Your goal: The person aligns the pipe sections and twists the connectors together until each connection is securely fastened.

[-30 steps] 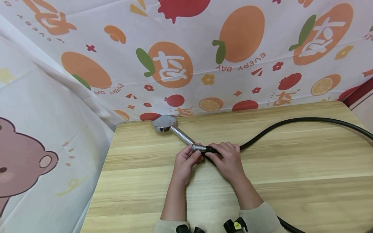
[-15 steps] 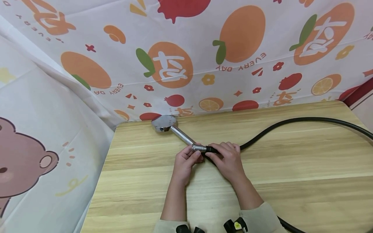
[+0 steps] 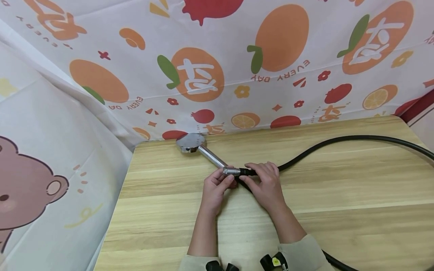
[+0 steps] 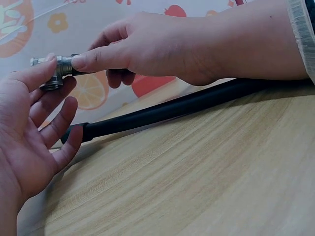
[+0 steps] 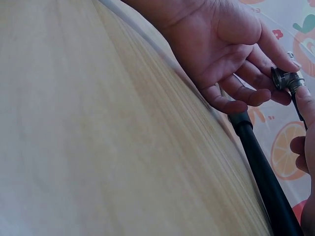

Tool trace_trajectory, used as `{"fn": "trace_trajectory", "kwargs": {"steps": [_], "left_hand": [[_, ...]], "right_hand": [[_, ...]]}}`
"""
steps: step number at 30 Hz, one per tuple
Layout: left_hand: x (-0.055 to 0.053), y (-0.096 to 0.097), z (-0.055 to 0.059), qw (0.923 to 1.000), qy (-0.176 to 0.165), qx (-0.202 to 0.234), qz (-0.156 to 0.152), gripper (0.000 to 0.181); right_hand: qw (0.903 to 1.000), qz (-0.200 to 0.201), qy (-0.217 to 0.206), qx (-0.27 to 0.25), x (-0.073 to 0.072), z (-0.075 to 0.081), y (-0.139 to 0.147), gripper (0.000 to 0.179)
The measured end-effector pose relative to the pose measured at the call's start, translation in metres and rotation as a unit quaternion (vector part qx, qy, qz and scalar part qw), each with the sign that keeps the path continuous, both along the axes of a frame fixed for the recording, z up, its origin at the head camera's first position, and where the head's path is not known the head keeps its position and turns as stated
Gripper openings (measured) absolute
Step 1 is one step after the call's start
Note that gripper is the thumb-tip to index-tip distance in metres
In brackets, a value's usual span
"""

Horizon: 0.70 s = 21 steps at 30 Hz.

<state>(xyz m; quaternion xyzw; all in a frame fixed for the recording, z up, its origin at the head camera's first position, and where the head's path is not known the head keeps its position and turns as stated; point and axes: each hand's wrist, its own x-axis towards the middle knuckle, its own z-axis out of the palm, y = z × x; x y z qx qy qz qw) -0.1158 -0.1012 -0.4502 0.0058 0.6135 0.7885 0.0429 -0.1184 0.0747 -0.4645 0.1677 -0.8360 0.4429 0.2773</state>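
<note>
A chrome shower head (image 3: 190, 142) with a metal handle (image 3: 211, 156) lies near the table's back edge. In front of the handle's lower end, my left hand (image 3: 215, 190) pinches a small T-shaped metal fitting (image 4: 56, 70) between thumb and fingers. Its other fingers stay loosely bent below. From the right, my right hand (image 3: 265, 186) pinches the black hose end (image 3: 248, 172) in line with the fitting, its thumb (image 4: 86, 61) at the joint. A second black hose end (image 5: 240, 120) shows under the left hand's fingers.
Black hose (image 3: 359, 138) curves off to the right across the wooden table (image 3: 152, 210), and another stretch (image 3: 333, 261) runs past the right sleeve. A fruit-print cloth (image 3: 210, 34) hangs behind the table. On the left hangs a cloth with a bear print (image 3: 27, 192).
My right hand's fingers have shifted slightly up and right on the hose end, baring more of its black part. My left hand holds the fitting in the same place.
</note>
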Motion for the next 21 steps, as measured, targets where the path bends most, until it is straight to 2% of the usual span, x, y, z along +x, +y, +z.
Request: {"fn": "trace_trajectory", "kwargs": {"steps": [6, 14, 21], "left_hand": [[-0.0004, 0.0014, -0.0014, 1.0, 0.008, -0.003, 0.005, 0.027], [-0.001, 0.0001, -0.0054, 0.9995, 0.019, -0.024, -0.009, 0.036], [-0.0005, -0.0019, -0.0054, 0.9991, 0.023, -0.03, -0.022, 0.035]], "right_hand": [[1.0, -0.001, 0.002, 0.002, 0.0002, 0.0002, 0.0004, 0.036], [0.9999, -0.001, 0.009, 0.014, 0.0019, 0.0015, 0.001, 0.027], [0.9998, 0.002, 0.017, 0.014, 0.0021, 0.0034, 0.0014, 0.025]]}}
